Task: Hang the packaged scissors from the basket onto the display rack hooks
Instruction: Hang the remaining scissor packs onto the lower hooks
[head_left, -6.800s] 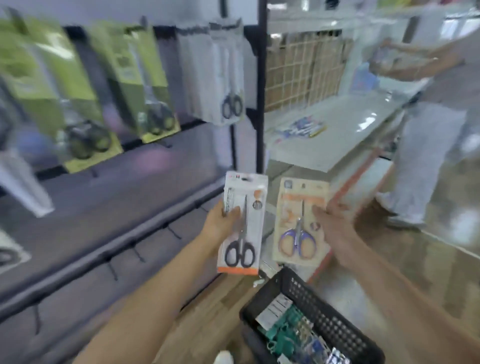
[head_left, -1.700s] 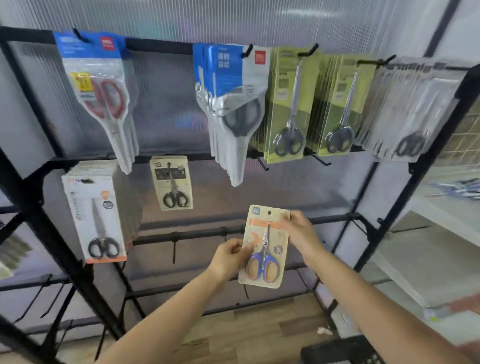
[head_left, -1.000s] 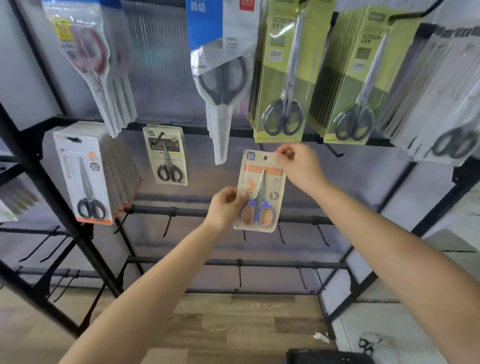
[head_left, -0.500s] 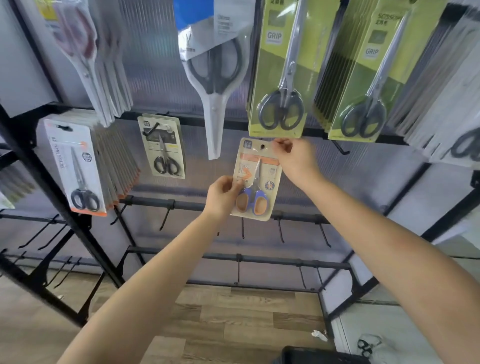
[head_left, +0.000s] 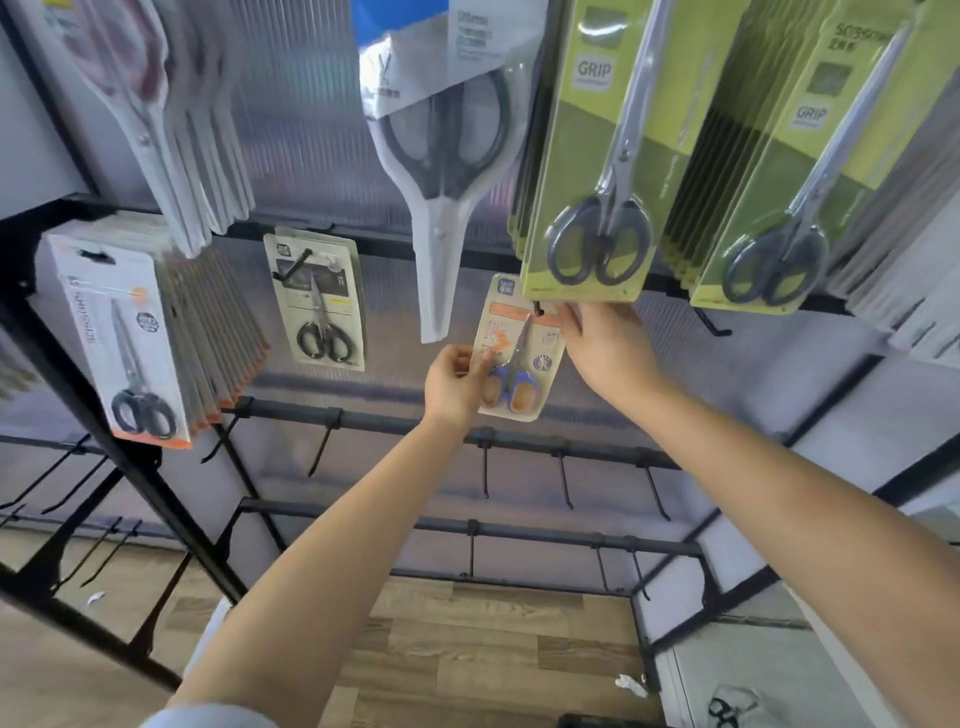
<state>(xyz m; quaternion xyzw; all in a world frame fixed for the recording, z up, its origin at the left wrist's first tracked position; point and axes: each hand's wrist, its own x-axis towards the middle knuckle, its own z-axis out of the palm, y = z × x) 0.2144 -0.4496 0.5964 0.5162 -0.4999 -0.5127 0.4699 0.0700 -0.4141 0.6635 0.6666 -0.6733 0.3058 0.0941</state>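
A beige card with small blue-and-orange scissors is held up against the black display rack, just under a green pack. My left hand pinches the card's lower left edge. My right hand grips its upper right corner. The card's top hole sits at the tip of a black hook. The basket is only a dark sliver at the bottom edge.
Green scissor packs hang right above the card and hide its top edge. A white-and-blue pack hangs to its left. A small beige pack and an orange-edged stack hang further left. Bare hooks line the lower bars.
Both hands have raised the card up and to the right, from below the green packs to the hook under them. The view has moved closer to the rack.
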